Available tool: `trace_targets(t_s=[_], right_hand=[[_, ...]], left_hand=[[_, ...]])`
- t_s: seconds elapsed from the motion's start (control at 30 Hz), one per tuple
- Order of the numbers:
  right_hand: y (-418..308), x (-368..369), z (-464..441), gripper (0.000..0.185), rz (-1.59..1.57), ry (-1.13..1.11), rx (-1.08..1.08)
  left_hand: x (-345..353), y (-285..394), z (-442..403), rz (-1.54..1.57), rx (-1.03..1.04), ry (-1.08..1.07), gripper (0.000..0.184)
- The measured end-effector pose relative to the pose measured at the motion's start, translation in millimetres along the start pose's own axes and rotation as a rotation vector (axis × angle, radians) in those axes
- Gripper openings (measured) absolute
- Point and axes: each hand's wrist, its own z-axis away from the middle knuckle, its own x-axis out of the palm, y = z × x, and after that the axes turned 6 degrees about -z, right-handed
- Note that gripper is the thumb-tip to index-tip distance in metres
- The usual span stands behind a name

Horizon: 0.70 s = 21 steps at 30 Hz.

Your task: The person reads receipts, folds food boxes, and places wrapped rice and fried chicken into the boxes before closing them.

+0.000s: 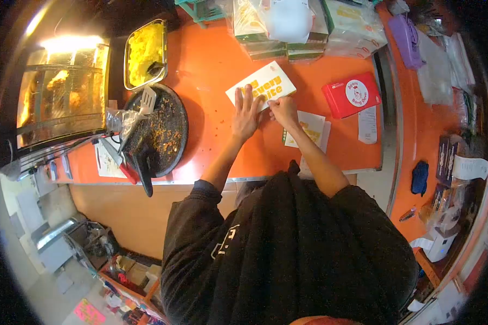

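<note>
A white box with yellow lettering (274, 76) lies on the orange counter (200, 59). My left hand (246, 115) rests on its left part with the fingers spread flat. At the box's near right edge is my right hand (283, 112), its fingers closed and pinched against the edge; what lies between the fingertips is too small to tell. Close to the right hand lies a white paper with yellow print (308, 125). Farther right sits a red box with a round white label (355, 93), and a receipt (367, 125) lies just below it.
On the left stand a lit glass display case (62, 97), a tray of yellow food (145, 54) and a round dark stone mortar (171, 130) with crumbs and a spatula (148, 101). Wrapped box stacks (303, 46) line the back. A purple object (405, 40) is at the right.
</note>
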Motion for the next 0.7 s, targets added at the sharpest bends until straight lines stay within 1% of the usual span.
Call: trace_targets(t_s=[0.03, 0.07, 0.13, 0.17, 0.2, 0.27, 0.3, 0.33, 0.4, 0.43, 0.5, 0.53, 0.6, 0.63, 0.7], right_hand=[[-1.2, 0.7, 1.5, 0.027, 0.019, 0.037, -0.014], [-4.4, -0.2, -0.8, 0.027, 0.021, 0.045, -0.013], [-20.5, -5.7, -4.0, 0.025, 0.360, -0.021, 0.148], [-12.0, -4.8, -9.0, 0.026, 0.324, 0.002, 0.078], [-13.6, -6.7, -7.1, 0.026, 0.325, 0.011, 0.079], [-17.6, -11.6, -3.8, 0.030, 0.309, -0.051, 0.071], [-23.8, -15.9, 3.0, 0.035, 0.272, -0.075, 0.027], [-23.3, -19.2, 1.3, 0.035, 0.278, -0.068, 0.026], [-21.2, -21.8, 1.4, 0.037, 0.685, -0.003, -0.240], [-21.9, -21.5, 2.9, 0.037, 0.690, 0.000, -0.238], [-26.1, -21.8, 3.4, 0.037, 0.914, 0.059, -0.303], [-26.7, -22.3, 2.4, 0.037, 0.918, 0.060, -0.305], [-23.4, -24.8, 0.4, 0.034, 1.036, 0.031, -0.488], [-13.6, -24.5, -2.4, 0.034, 1.036, 0.037, -0.481], [2.4, -22.3, -8.3, 0.031, 1.161, 0.163, -0.714]], left_hand=[[-0.2, -1.6, 0.0, 0.047, 0.027, 0.061, 0.055], [-0.6, -2.2, 0.6, 0.054, 0.031, 0.063, 0.055], [-1.5, -1.9, 3.2, 0.006, 0.018, -0.016, 0.056], [2.7, -4.3, 3.5, -0.002, 0.046, 0.051, 0.056], [2.5, -3.6, 3.4, 0.004, 0.052, 0.054, 0.056], [1.2, -3.1, 2.6, 0.046, -0.007, 0.031, 0.052], [0.2, -5.0, 1.5, 0.051, -0.001, 0.037, 0.052], [-0.4, -5.2, 1.3, 0.032, 0.008, 0.036, 0.050], [-1.1, -5.0, 4.7, 0.020, 0.017, 0.028, 0.049], [-1.5, -6.0, 4.8, 0.022, 0.033, 0.036, 0.048], [-0.4, -7.6, 3.4, 0.026, 0.046, 0.051, 0.047], [1.3, -8.0, 3.4, 0.020, 0.044, 0.054, 0.047], [4.6, -7.7, 4.6, 0.019, 0.049, 0.054, 0.047], [5.4, -8.6, 5.2, 0.016, 0.052, 0.065, 0.047], [5.6, -7.9, 4.0, 0.010, 0.051, 0.075, 0.049]])
